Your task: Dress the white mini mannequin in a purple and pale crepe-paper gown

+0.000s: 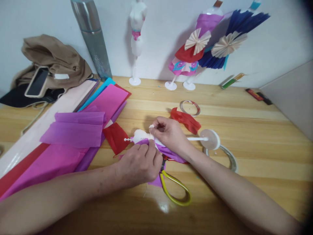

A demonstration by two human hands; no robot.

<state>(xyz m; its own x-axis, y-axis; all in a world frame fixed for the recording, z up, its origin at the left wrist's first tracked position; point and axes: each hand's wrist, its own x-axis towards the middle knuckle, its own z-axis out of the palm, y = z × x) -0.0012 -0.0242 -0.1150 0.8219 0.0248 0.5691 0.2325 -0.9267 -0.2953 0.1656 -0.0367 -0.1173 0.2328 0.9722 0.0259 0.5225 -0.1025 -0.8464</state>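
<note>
The small dress-form mannequin [140, 133] lay on its side on the tabletop [264, 140], its knobbed neck pointing left and its stem and round base [210, 139] reaching out to the right of the hands. Its waist sat directly between the two grips, with both sets of fingertips close to it.

The right hand [170, 132] came in over the hips from the right, palm turned down and wrist bent slightly, its forearm slanting up from the lower corner. Its grip was pressed together, thumb against forefinger, pinching a little white scrap [152, 126] just above the waist. The left hand [140, 161] lay along the near side of the torso, knuckles uppermost and fingers curled. Those fingers met the purple paper [171, 153] at the bodice; with the thumb hidden, I could not tell whether this grip pinched the paper or only pressed on it.

The mannequin looked smooth and white, rather like plastic, while the purple paper was thin and gathered into soft folds. Yellow-handled scissors [187, 192] rested just beside the left hand, their looped handles toward the near edge. A flat red square [115, 138] lay near the neck, and a crumpled red strip [186, 120] lay beyond the right hand on pale, grained wood.
</note>
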